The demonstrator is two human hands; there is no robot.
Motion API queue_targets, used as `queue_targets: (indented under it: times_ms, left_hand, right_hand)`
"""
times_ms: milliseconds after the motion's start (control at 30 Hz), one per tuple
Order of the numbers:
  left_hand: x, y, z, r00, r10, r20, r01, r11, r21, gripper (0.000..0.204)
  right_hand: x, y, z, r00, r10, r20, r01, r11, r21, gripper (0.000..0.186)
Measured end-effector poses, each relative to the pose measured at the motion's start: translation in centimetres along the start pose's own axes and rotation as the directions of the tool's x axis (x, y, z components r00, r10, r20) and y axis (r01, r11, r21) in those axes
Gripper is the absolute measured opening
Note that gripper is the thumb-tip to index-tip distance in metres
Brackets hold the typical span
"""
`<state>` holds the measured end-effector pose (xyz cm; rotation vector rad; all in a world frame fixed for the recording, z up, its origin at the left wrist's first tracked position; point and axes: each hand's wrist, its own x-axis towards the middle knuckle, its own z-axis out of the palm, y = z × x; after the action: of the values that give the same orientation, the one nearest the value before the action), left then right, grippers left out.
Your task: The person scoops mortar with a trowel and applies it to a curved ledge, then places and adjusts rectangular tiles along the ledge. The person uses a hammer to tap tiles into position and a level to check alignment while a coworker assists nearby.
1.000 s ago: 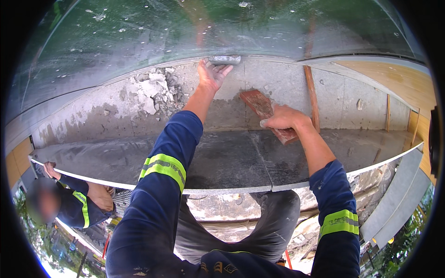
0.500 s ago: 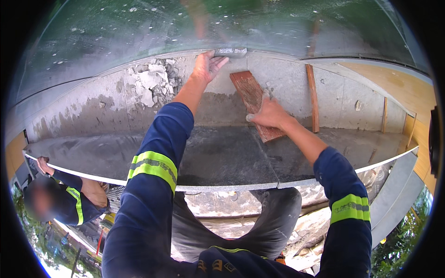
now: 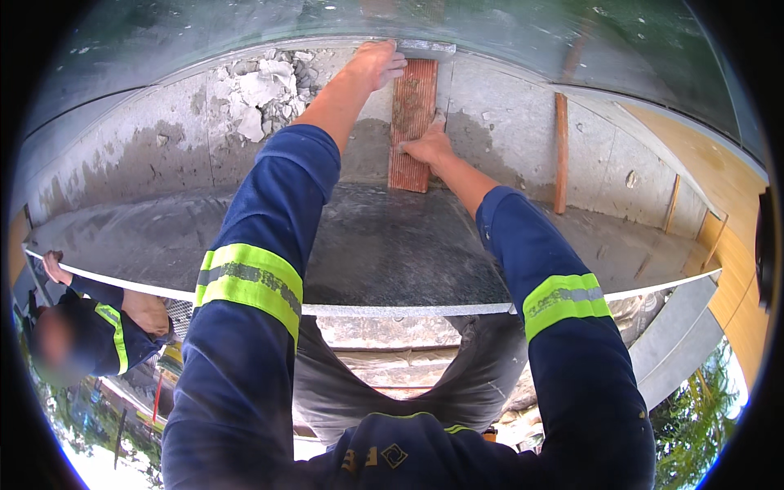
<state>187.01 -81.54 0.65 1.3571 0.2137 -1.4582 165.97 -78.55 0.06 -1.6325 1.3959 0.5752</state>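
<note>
At the top of the upright grey panel, my left hand (image 3: 380, 65) grips the left end of a short grey block (image 3: 426, 49). Its curled fingers come close to the top left corner of a reddish-brown ribbed board (image 3: 414, 90). My right hand (image 3: 430, 147) holds this board by its lower half, with the thumb across its face. The board stands nearly upright against the panel. Its top end lies just under the grey block, and its lower end is near the dark stone ledge (image 3: 384, 253).
Broken pale mortar pieces (image 3: 260, 90) lie left of my left hand. A thin brown wooden strip (image 3: 561, 155) leans at the right, with a smaller strip (image 3: 672, 204) beyond. Green glass (image 3: 278, 24) rises behind. At the far left, another person's hand (image 3: 55, 267) touches the ledge's edge.
My right hand has moved the ribbed board up and left and turned it from slanted to nearly upright. Its top now meets the area under the grey block. My left hand's fingers have curled in.
</note>
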Motion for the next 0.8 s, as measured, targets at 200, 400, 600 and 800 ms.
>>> queue_targets:
  times_ms: [200, 400, 600, 800]
  left_hand:
    - [0.6, -0.6, -0.3, 0.999, 0.032, -0.008, -0.032, 0.998, 0.050, 0.056]
    - [0.5, -0.4, 0.1, 0.998, 0.021, -0.057, -0.020, 0.999, 0.028, 0.055]
    - [0.5, -0.6, 0.5, 0.995, 0.040, -0.093, -0.035, 0.998, 0.048, 0.052]
    - [0.3, -0.4, 0.9, 0.997, 0.014, -0.082, -0.022, 0.995, -0.094, 0.057]
  right_hand:
    - [1.7, 1.6, 0.0, 0.997, 0.068, 0.020, -0.070, 0.992, 0.103, 0.121]
    - [0.4, 2.4, -2.7, 0.975, -0.152, 0.160, 0.080, 0.918, 0.388, 0.097]
    - [-1.3, 2.9, -5.2, 0.926, -0.112, 0.361, -0.144, 0.779, 0.610, 0.068]
    - [-3.4, 2.6, -9.4, 0.843, -0.231, 0.486, -0.198, 0.707, 0.679, 0.054]
